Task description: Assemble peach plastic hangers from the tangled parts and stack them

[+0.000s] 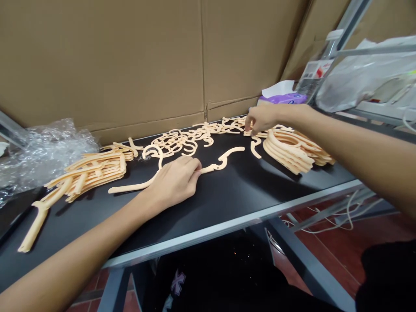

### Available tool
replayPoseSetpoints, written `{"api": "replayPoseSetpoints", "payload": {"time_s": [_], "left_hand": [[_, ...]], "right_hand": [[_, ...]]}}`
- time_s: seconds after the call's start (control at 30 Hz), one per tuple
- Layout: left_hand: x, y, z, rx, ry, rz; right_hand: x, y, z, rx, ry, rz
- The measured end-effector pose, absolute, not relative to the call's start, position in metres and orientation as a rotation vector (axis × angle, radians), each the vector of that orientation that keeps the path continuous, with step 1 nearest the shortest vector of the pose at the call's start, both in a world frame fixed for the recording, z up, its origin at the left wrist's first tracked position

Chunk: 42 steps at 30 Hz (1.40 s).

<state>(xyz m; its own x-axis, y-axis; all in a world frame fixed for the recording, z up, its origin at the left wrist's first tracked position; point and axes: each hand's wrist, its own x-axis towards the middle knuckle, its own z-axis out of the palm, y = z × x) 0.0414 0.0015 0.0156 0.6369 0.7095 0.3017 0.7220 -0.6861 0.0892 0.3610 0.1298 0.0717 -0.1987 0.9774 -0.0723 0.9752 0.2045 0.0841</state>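
My left hand [177, 180] is closed over the middle of a beige plastic clothes hanger [130, 188] on the black tabletop. The hanger's arm sticks out to the left of my fist, its hook [152, 149] rises behind, and a curved part [224, 162] extends to the right. The palm hides the joint. Farther back on the right, my right hand [260, 119] pinches at a small beige hook-like plastic piece [255, 148] at the edge of a heap of loose curved pieces [175, 142]. Its fingertips partly cover what they hold.
Stacked hanger arms [97, 171] lie at the left beside crumpled clear plastic wrap [58, 143]. Another stack of curved beige parts [286, 149] sits under my right forearm. Behind are a purple tissue pack [282, 99], a plastic bottle [320, 65] and a cardboard wall [136, 65].
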Motion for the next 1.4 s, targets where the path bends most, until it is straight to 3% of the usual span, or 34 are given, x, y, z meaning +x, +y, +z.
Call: {"api": "replayPoseSetpoints", "payload": {"time_s": [0.6, 0.8, 0.87, 1.03, 1.2, 1.3, 1.4], "left_hand": [[0.044, 0.002, 0.017, -2.809, -1.205, -0.507], [0.045, 0.002, 0.015, -2.815, -1.182, -0.521], [0.044, 0.003, 0.014, -2.823, -1.187, -0.520], [0.039, 0.009, 0.025, -2.723, -1.274, -0.805], [0.031, 0.015, 0.048, -2.501, -1.295, -1.209], [0.018, 0.015, 0.057, -2.472, -1.303, -1.231], [-0.009, 0.014, 0.060, -2.423, -1.392, -1.185]], "right_hand": [[0.351, 0.130, 0.071, 1.869, 2.445, 0.058], [0.338, 0.113, 0.099, 2.224, 2.683, 0.127], [0.325, 0.102, 0.107, 2.333, 2.929, -0.012], [0.270, 0.069, 0.109, 2.238, 3.411, -1.031], [0.209, 0.040, 0.094, 1.944, 3.470, -1.476], [0.189, 0.036, 0.085, 1.801, 3.447, -1.539], [0.183, 0.037, 0.073, 1.790, 3.476, -1.296]]}}
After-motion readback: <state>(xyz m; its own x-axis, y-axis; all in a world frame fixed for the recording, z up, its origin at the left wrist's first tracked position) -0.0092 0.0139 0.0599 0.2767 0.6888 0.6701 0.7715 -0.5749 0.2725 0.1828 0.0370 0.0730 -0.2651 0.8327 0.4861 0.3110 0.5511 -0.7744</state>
